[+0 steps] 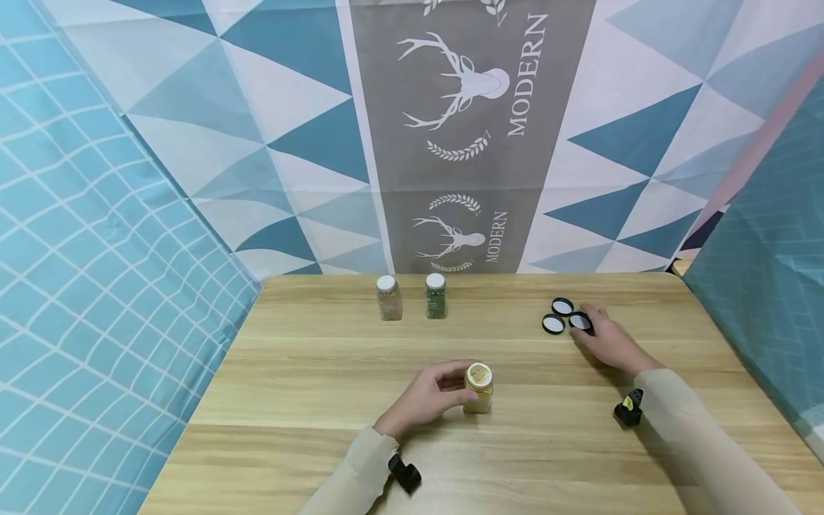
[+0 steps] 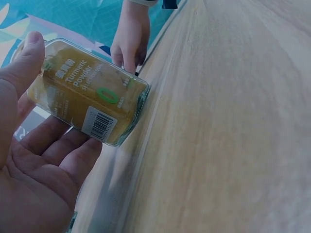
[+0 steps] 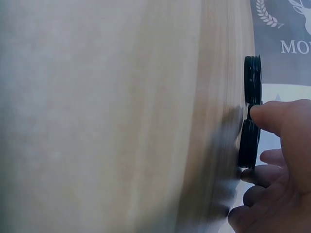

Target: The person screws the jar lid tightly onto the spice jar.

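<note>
My left hand (image 1: 428, 397) holds a clear glass jar of turmeric powder (image 2: 92, 92) between thumb and fingers, its label and barcode facing the left wrist camera. From the head view the jar's top shows a white rim around a yellowish middle. At the right, my right hand (image 1: 608, 342) has its thumb and fingers around the edge of one black jar lid (image 3: 249, 144) with a pale inside. Beside that one lie two more black lids, a far one (image 1: 562, 306) and a left one (image 1: 553, 324), all three close together on the table.
Two white-topped jars stand near the table's back edge, one with pinkish-brown contents (image 1: 389, 304) and one with dark green contents (image 1: 435, 300). The wooden table (image 1: 309, 400) meets a patterned cloth (image 1: 463, 164) behind and blue cloths at the sides.
</note>
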The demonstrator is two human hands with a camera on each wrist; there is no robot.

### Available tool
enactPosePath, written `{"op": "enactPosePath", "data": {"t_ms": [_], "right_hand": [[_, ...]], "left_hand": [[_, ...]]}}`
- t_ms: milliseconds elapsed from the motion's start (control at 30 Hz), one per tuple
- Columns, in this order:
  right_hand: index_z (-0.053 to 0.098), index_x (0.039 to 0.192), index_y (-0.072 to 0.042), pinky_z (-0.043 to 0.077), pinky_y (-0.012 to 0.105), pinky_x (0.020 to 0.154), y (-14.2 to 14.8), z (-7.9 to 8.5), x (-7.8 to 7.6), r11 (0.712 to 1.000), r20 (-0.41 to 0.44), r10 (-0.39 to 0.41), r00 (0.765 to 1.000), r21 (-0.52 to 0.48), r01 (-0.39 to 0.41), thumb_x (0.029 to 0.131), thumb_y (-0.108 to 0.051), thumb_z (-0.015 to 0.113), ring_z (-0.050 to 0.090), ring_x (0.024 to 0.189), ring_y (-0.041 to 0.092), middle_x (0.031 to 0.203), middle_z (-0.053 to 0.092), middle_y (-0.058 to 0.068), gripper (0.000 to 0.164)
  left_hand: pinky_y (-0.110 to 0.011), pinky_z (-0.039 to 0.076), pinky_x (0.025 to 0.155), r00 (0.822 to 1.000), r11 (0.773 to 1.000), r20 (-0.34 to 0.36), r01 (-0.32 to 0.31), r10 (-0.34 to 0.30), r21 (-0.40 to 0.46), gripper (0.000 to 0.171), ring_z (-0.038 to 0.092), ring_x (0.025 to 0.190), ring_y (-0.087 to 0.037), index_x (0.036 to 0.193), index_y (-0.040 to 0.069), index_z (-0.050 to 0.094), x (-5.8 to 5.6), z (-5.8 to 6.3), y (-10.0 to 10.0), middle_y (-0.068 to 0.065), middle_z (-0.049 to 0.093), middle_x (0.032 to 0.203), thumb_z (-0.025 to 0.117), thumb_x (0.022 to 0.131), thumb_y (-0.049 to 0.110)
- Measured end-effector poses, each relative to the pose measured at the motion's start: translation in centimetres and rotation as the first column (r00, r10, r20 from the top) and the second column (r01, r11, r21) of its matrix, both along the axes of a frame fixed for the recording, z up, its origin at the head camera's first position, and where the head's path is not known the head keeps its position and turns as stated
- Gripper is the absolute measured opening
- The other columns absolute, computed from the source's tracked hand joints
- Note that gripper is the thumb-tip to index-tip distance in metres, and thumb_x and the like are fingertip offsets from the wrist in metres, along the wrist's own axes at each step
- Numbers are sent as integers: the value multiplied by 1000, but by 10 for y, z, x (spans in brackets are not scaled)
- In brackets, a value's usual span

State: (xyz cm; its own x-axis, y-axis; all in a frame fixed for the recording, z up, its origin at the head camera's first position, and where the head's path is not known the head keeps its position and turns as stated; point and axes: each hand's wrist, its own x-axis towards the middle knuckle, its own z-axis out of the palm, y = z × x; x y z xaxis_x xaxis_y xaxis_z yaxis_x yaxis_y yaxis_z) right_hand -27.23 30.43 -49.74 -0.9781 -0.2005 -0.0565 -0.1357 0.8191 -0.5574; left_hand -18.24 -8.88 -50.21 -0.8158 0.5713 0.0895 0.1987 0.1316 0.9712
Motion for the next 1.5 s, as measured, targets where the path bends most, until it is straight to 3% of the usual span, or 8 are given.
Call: {"op": "enactPosePath", "data": {"t_ms": [167,267,400,500,900,1233,1500], "right_hand": [[18,158,12,20,79,116,-1,-2,0,1000,11,-3,1000,-11,3,109,-33,51,10,147,64,157,16,47,75],[20,157,13,27,76,114,0,-3,1,1000,-4,3,1000,11,-3,109,-30,49,22,144,64,156,21,46,71],[33,152,11,43,72,104,1,-4,3,999,-45,18,999,32,-17,110,-26,49,45,132,61,148,39,43,58],[38,148,10,48,70,98,2,-3,4,999,-54,13,998,39,-11,110,-28,50,51,126,59,141,47,43,56],[43,148,12,51,66,99,-1,9,9,1000,-50,16,999,17,-16,107,-35,58,53,127,55,140,52,40,64],[50,145,9,55,61,93,-9,20,15,1000,-56,12,998,3,-12,102,-33,66,59,122,51,136,58,37,62],[49,145,10,52,64,101,-15,24,22,999,-95,6,995,-45,-11,102,-28,66,56,127,52,138,57,36,60]], "left_hand": [[-25,53,107,1000,1000,29,-8,8,10,51,64,127,-12,142,22,62,2,1,0,3,68,137,77,94,27],[-25,52,107,1000,1000,25,-7,7,9,52,63,127,-12,143,21,62,3,2,1,3,68,137,78,94,28],[-25,52,107,1000,1000,11,-9,9,-3,52,63,128,-12,143,19,62,2,1,2,2,67,138,78,94,28],[-24,52,107,1000,1000,8,-7,7,-8,52,63,128,-12,143,19,61,2,0,2,2,67,138,77,94,29],[-24,52,107,1000,998,-5,-27,26,-56,53,63,128,-12,144,21,61,4,4,-4,4,66,140,77,94,29],[-23,51,108,999,997,-47,-2,-2,-71,54,62,128,-12,145,16,60,1,8,-4,2,65,141,77,94,27],[-23,52,106,998,997,-61,-16,11,-74,55,63,127,-11,144,16,61,0,7,-2,1,66,141,78,93,27]]}}
